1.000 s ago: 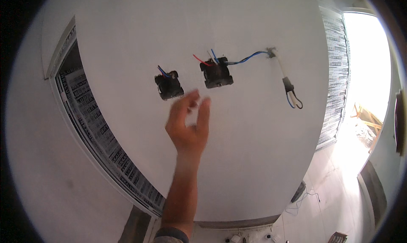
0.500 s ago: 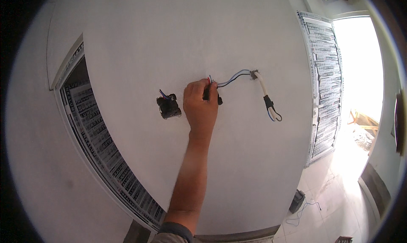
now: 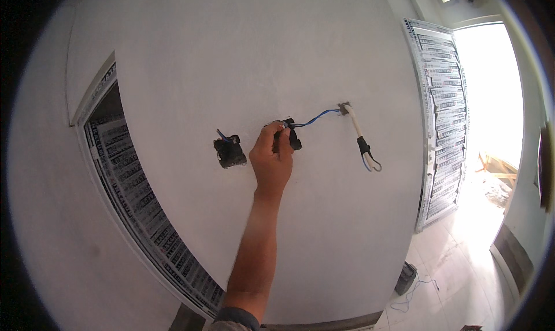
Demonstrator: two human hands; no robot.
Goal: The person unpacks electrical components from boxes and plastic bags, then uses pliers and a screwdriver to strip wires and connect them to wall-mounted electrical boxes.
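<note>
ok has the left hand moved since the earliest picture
Yes, the left hand went up and right: from below the right-hand wall box to in front of it.

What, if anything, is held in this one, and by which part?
Cannot be told: the left hand is at the right-hand black wall opening, beside the blue wiring, its fingers hiding any grip.

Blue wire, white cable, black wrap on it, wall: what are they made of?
Blue wire: likely plastic-coated metal; slim, evenly coloured, bent in a curve; core not visible.
White cable: probably a plastic sheath; pale, smooth-looking.
Black wrap: maybe electrical tape; dark band close around the cable, finish unclear.
Wall: looks like painted or skimmed plaster; matte, pale, mostly even.
</note>
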